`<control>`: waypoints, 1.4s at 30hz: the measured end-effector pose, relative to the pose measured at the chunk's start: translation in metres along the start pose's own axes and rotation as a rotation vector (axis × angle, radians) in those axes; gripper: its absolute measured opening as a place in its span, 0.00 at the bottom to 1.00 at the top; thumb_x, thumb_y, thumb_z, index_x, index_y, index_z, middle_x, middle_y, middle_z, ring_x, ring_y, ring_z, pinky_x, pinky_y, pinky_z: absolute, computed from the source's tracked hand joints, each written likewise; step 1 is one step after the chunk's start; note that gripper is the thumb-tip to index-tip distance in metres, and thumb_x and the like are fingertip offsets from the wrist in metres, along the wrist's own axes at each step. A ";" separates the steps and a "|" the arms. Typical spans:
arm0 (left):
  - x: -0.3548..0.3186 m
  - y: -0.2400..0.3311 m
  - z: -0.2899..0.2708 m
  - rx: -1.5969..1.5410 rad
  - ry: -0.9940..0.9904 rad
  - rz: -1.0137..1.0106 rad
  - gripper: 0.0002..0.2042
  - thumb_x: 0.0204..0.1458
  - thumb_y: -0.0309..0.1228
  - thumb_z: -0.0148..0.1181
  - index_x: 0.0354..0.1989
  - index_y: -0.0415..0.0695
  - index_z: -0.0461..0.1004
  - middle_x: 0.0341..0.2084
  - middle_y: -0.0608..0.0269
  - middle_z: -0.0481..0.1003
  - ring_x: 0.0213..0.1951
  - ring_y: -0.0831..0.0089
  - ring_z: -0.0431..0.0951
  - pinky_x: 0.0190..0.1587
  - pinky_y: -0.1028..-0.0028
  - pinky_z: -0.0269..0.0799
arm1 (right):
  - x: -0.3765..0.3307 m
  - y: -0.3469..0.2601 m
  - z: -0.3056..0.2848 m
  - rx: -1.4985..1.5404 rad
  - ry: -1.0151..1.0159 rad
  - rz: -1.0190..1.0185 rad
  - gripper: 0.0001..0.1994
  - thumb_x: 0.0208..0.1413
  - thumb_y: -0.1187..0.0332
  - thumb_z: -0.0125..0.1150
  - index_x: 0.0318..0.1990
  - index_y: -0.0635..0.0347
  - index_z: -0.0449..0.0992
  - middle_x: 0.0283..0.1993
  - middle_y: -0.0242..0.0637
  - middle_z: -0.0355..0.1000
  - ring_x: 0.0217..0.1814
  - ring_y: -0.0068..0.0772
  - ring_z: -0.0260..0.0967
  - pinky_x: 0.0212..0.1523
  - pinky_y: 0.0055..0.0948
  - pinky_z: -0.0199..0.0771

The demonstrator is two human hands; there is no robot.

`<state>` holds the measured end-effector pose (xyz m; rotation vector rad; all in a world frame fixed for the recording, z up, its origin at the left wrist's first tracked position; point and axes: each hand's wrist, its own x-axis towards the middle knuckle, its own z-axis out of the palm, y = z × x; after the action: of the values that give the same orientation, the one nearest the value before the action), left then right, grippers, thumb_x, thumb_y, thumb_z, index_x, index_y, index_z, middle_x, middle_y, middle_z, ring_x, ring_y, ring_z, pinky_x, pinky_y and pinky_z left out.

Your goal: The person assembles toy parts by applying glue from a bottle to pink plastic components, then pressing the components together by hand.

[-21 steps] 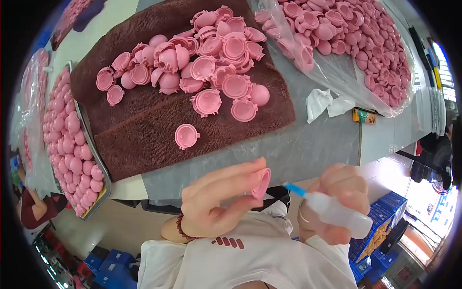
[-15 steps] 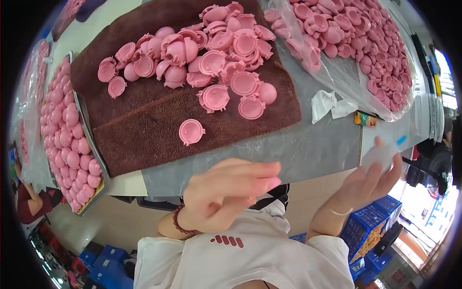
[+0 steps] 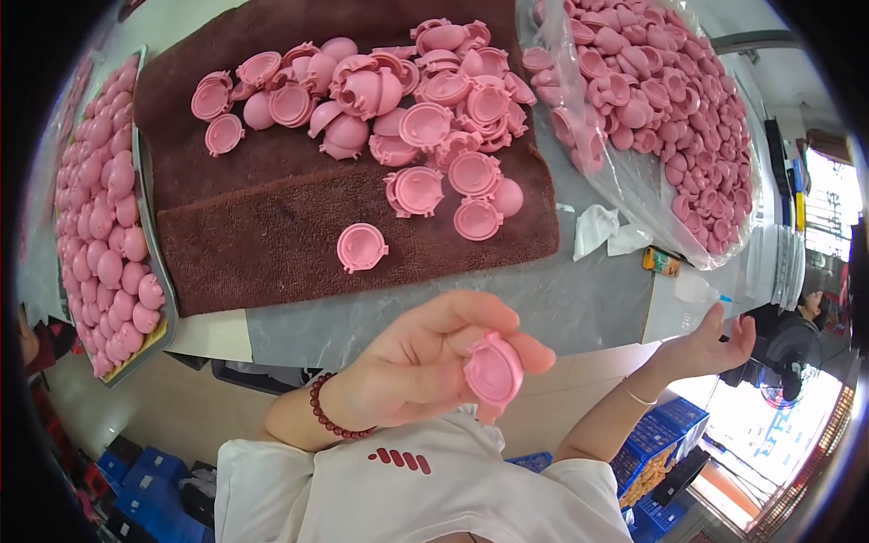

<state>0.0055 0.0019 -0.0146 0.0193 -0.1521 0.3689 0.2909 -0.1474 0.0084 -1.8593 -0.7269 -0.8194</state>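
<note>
Between the thumb and fingers of my left hand is a pink round plastic half-shell, its hollow side turned toward me. My left hand is off the table, in front of my chest. At the right, my right hand has its fingers parted and holds nothing visible. Just beyond its fingertips a small translucent squeeze bottle with a blue tip lies at the table's right side. A single pink shell sits hollow side up on the brown towel, apart from a loose heap of similar shells.
A metal tray full of pink balls stands at the left. Far right is a clear plastic bag heaped with pink shells. White tissue and a small orange-and-green packet lie beside it. Blue crates stand below the table.
My left hand has turned, bringing the shell's hollow into view. The squeeze bottle has left my right hand and now lies on the table. The view has shifted slightly.
</note>
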 end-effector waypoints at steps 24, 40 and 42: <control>-0.003 0.000 0.012 1.028 0.165 0.349 0.19 0.39 0.14 0.58 0.44 0.30 0.66 0.45 0.46 0.67 0.43 0.67 0.72 0.44 0.73 0.71 | -0.019 -0.140 0.025 0.765 -1.106 -0.164 0.13 0.36 0.83 0.60 0.34 0.63 0.76 0.39 0.41 0.68 0.32 0.28 0.69 0.28 0.18 0.70; 0.004 -0.001 0.010 1.489 0.201 0.414 0.17 0.36 0.19 0.63 0.39 0.36 0.73 0.39 0.51 0.72 0.35 0.68 0.76 0.37 0.76 0.72 | -0.055 -0.120 0.028 0.905 -1.050 -0.154 0.15 0.34 0.78 0.66 0.36 0.62 0.75 0.39 0.42 0.70 0.30 0.31 0.70 0.28 0.21 0.71; 0.004 0.001 0.005 1.429 0.134 0.351 0.18 0.37 0.19 0.63 0.41 0.33 0.70 0.42 0.45 0.69 0.38 0.68 0.74 0.39 0.76 0.69 | -0.057 -0.118 0.028 0.924 -1.039 -0.137 0.15 0.34 0.77 0.66 0.36 0.62 0.75 0.39 0.42 0.70 0.31 0.31 0.70 0.28 0.21 0.71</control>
<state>0.0078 0.0044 -0.0088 1.3898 0.2716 0.7638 0.1729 -0.0847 0.0154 -1.2506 -1.5415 0.4882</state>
